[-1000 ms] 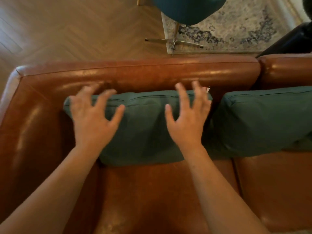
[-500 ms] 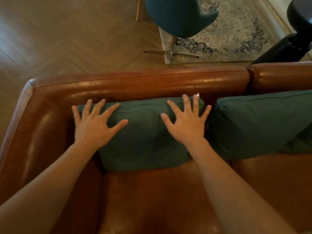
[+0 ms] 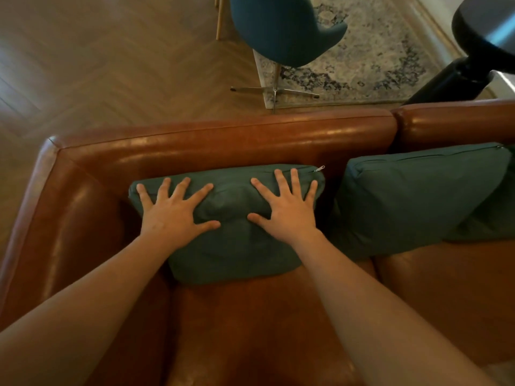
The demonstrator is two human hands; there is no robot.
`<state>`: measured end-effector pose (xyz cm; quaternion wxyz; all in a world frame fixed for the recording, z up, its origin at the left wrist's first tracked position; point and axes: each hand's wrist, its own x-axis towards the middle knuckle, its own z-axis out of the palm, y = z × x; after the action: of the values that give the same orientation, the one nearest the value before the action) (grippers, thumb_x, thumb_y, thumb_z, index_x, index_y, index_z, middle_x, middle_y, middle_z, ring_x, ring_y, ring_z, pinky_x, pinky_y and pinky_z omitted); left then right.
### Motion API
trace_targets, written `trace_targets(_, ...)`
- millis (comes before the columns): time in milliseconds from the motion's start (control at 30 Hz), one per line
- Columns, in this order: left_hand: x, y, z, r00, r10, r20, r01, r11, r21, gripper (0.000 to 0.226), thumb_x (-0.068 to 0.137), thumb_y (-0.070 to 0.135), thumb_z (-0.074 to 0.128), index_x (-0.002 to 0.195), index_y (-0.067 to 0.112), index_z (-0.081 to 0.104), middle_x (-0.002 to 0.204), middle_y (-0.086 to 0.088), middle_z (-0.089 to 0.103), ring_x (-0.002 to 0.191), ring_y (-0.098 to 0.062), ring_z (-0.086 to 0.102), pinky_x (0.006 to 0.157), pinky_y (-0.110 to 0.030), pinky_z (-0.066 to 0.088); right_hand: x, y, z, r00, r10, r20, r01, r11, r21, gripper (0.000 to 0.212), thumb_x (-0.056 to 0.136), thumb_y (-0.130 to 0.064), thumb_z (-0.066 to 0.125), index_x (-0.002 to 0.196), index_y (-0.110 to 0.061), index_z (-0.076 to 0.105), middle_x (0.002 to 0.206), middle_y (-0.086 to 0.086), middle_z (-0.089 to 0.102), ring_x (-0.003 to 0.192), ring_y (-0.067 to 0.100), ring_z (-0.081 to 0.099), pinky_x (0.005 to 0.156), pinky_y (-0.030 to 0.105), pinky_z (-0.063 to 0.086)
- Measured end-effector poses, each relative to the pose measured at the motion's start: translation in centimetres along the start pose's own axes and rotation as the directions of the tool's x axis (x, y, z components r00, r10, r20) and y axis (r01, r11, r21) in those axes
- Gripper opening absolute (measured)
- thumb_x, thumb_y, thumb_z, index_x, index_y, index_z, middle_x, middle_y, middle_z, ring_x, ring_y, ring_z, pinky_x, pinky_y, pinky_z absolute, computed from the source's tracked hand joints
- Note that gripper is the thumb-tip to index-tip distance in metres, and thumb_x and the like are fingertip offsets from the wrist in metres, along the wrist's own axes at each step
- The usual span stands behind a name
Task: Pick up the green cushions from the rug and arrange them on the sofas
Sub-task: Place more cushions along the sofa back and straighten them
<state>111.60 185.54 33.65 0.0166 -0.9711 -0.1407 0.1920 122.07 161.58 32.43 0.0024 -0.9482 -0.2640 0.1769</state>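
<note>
Pressing down on a cushion [image 3: 231, 246] with left grip [image 3: 172, 215] and right grip [image 3: 287, 215], both laid flat and spread wide, fingers [image 3: 182, 188] straight, clasping nothing. Propped against the backrest of the sofa [image 3: 223, 140], in the left corner seat, zip [image 3: 320, 169] along the top edge. Dented under both palms, bulged between them. Just beside it on the right, a 2nd cushion [image 3: 404, 201] leaning on the same backrest, and seemingly a 3rd cushion [image 3: 493, 213] partly hidden at its far end

Judging by the dents: soft, light, easily squashed, probably springy enough to puff back. No risk of breakage and little of slipping in the hands, being woven cloth, though likely to slide down smooth leather if left too upright. Best taken by pinching 2 opposite edges or corners, or scooped under the bottom seam; better not pulled by the zip. For tidying here, pat and push rather than lift

Seemingly the settling step: seating and plumping it against the back. On the rug [image 3: 362, 51] beyond the sofa, no green cushions in view, so possibly near the end; cannot tell for the rest of the room
</note>
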Motion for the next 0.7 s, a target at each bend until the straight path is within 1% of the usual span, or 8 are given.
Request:
trace_targets(167,0.3,-0.1,-1.4,1.0,-0.012,0.016,0.012,1.0,-0.017,0.101,0.074,0.101,0.027,0.159,0.059,-0.008,0.175,-0.001,0.008,0.159,-0.039,0.004,0.118,-0.078,0.002,0.5,-0.6,-2.3,1.0,0.008,0.031,-0.007,1.0,-0.008,0.089,0.097,-0.081,0.046,0.167,-0.057,-0.004,0.181,0.005,-0.013,0.163,0.041,-0.024,0.121,0.077,-0.013)
trace_targets(267,-0.5,-0.1,-2.0,0.997,0.015,-0.082,-0.018,0.999,-0.033,0.102,0.078,0.097,0.033,0.162,0.053,-0.003,0.174,-0.005,0.008,0.16,-0.036,0.005,0.121,-0.073,0.004,-0.3,-0.9,-3.2,1.0,-0.011,-0.024,0.011,1.0,0.01,0.09,0.101,-0.068,0.058,0.168,-0.054,0.0,0.18,0.008,-0.017,0.163,0.042,-0.024,0.125,0.076,-0.007)
trace_targets(333,-0.8,-0.1,-2.2,0.981,0.042,-0.19,-0.05,0.998,-0.04,0.099,0.081,0.093,0.039,0.163,0.049,0.007,0.173,-0.009,0.014,0.16,-0.035,0.008,0.124,-0.07,0.008,-0.9,-0.8,-3.4,0.992,-0.027,-0.123,0.028,1.0,0.013,0.086,0.101,-0.059,0.064,0.169,-0.05,0.011,0.18,0.011,-0.011,0.163,0.043,-0.02,0.126,0.076,-0.003)
trace_targets(367,-1.0,-0.2,-2.2,0.971,0.035,-0.235,-0.05,0.997,-0.057,0.096,0.081,0.091,0.042,0.163,0.047,0.015,0.171,-0.01,0.019,0.159,-0.036,0.011,0.124,-0.068,0.011,-1.1,-0.6,-3.3,0.983,-0.015,-0.181,0.02,0.999,0.025,0.082,0.101,-0.058,0.065,0.167,-0.047,0.018,0.179,0.013,-0.005,0.164,0.044,-0.016,0.126,0.077,-0.001)
trace_targets(433,-1.1,-0.8,-1.8,0.961,-0.028,-0.275,0.004,0.996,-0.09,0.09,0.08,0.092,0.044,0.156,0.046,0.032,0.165,-0.011,0.03,0.155,-0.04,0.02,0.122,-0.069,0.014,-1.5,-0.1,-2.7,0.97,0.067,-0.233,-0.044,0.994,0.101,0.075,0.098,-0.062,0.066,0.162,-0.045,0.03,0.176,0.012,0.005,0.164,0.044,-0.009,0.125,0.078,0.002)
trace_targets(500,-1.1,-1.1,-1.1,0.962,-0.082,-0.259,0.059,0.994,-0.095,0.087,0.079,0.096,0.037,0.152,0.048,0.037,0.16,-0.012,0.038,0.151,-0.044,0.027,0.119,-0.073,0.014,-1.4,0.5,-1.6,0.972,0.155,-0.175,-0.115,0.968,0.222,0.071,0.098,-0.066,0.063,0.159,-0.047,0.033,0.174,0.007,0.006,0.164,0.041,-0.008,0.124,0.079,0.009)
trace_targets(567,-0.8,-0.9,-0.4,0.966,-0.09,-0.241,0.073,0.994,-0.078,0.088,0.079,0.096,0.03,0.152,0.049,0.037,0.157,-0.013,0.042,0.149,-0.047,0.029,0.118,-0.075,0.013,-1.0,0.7,-0.7,0.977,0.171,-0.123,-0.132,0.951,0.279,0.069,0.1,-0.065,0.061,0.161,-0.049,0.032,0.177,0.003,0.002,0.165,0.038,-0.013,0.125,0.077,0.018)
trace_targets(700,-0.3,-0.5,-0.5,0.97,-0.115,-0.215,0.097,0.991,-0.09,0.087,0.079,0.095,0.032,0.153,0.048,0.036,0.158,-0.014,0.041,0.149,-0.049,0.028,0.118,-0.077,0.011,-0.2,0.6,-0.7,0.981,0.167,-0.101,-0.133,0.951,0.28,0.069,0.102,-0.064,0.059,0.162,-0.048,0.03,0.178,0.004,0.0,0.165,0.038,-0.015,0.128,0.071,0.016)
